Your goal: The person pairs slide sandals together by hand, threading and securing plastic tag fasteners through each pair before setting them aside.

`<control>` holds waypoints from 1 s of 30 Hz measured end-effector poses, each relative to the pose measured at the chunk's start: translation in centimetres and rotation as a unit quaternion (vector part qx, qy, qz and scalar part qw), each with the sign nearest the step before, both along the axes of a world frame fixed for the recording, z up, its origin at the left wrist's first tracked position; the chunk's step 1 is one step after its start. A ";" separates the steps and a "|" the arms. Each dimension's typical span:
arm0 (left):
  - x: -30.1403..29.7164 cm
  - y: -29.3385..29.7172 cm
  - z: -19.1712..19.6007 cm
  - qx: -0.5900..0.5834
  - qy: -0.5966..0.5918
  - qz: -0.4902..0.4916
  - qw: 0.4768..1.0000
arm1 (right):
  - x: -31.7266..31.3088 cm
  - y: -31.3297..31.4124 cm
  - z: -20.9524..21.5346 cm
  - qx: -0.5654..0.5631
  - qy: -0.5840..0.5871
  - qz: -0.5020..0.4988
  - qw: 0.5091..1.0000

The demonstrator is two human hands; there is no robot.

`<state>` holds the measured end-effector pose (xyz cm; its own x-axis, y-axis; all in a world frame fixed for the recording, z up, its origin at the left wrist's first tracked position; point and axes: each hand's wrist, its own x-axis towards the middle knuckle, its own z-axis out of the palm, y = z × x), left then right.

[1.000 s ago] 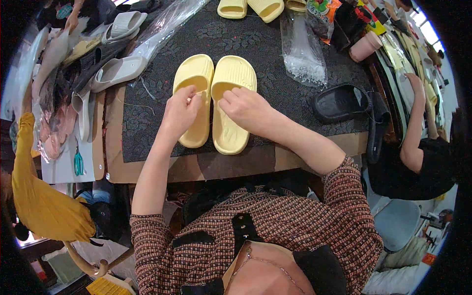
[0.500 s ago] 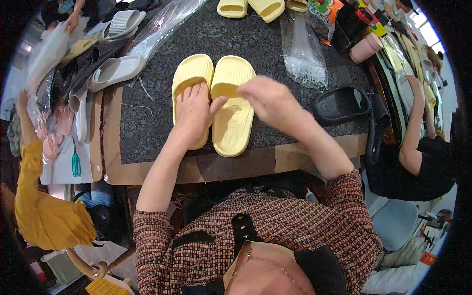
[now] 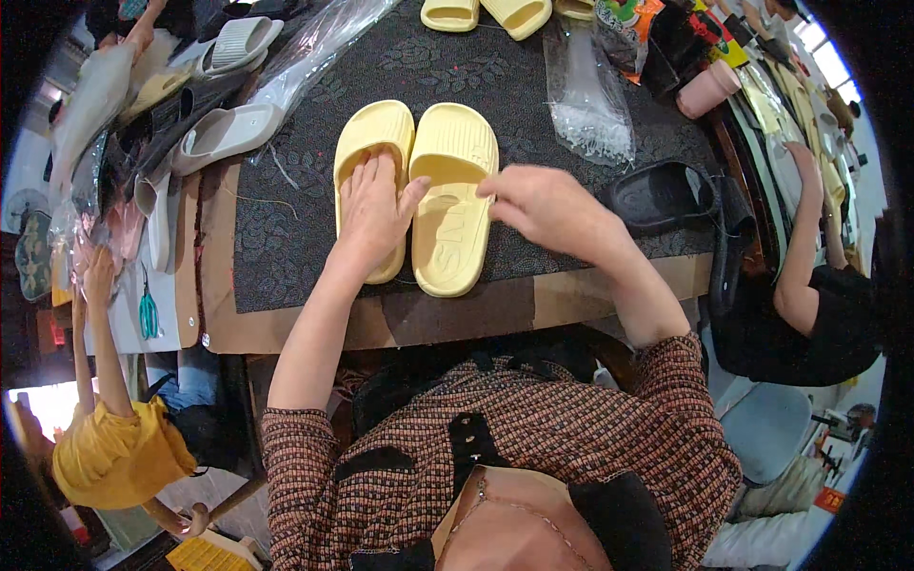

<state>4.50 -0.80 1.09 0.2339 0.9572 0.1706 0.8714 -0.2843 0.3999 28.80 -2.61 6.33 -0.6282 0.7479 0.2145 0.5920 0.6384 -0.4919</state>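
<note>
A pair of pale yellow slide slippers lies side by side, toes pointing away from me. My left hand (image 3: 371, 211) rests flat on the left slipper (image 3: 374, 122), fingers stretched out into the opening under its strap. The thumb reaches over to the inner edge of the right slipper (image 3: 447, 249). My right hand (image 3: 545, 205) is beside the right slipper's outer edge, just below the strap. Its thumb and forefinger are pinched together there; what they hold, if anything, is too small to make out.
A dark patterned mat (image 3: 314, 214) covers the table. At right are a black shoe (image 3: 664, 200), a clear plastic bag (image 3: 590, 105) and a pink cup (image 3: 709, 90). More yellow slippers (image 3: 519, 17) lie beyond. Grey slippers (image 3: 228, 133) and teal snips (image 3: 148, 314) are left, near a co-worker in yellow (image 3: 124, 452).
My right hand has moved down and slightly right, from over the right slipper's strap to its outer edge. Both slippers have shifted slightly away from me. The co-worker's arms at left have moved.
</note>
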 end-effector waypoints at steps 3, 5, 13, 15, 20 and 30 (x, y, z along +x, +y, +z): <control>0.0 -0.3 0.6 -0.019 -0.013 0.003 1.000 | -1.0 -1.3 -1.1 -0.022 -0.075 0.030 0.996; 0.4 -0.3 1.3 -0.047 -0.012 0.000 0.999 | -1.0 -1.4 -1.4 -0.017 -0.114 0.032 0.993; 0.4 -1.9 0.2 0.047 0.005 0.004 0.999 | -1.5 -1.2 -2.3 0.098 -0.077 0.049 0.991; 0.5 -2.0 0.5 0.028 0.010 0.010 1.000 | -2.1 -0.9 -2.4 0.137 -0.077 0.041 0.987; 0.2 -2.0 0.1 0.004 -0.022 -0.019 1.000 | -4.4 0.5 -2.4 0.271 -0.093 0.010 0.958; 1.6 -2.9 -0.1 0.052 0.065 -0.015 0.996 | -4.9 0.2 -2.3 0.132 -0.124 0.025 0.983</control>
<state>6.14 -3.68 1.01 0.2885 0.9284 0.2342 0.9047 -0.3444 0.2508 23.89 -2.38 3.99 -0.7206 0.6532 0.2326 0.6371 0.7561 -0.1496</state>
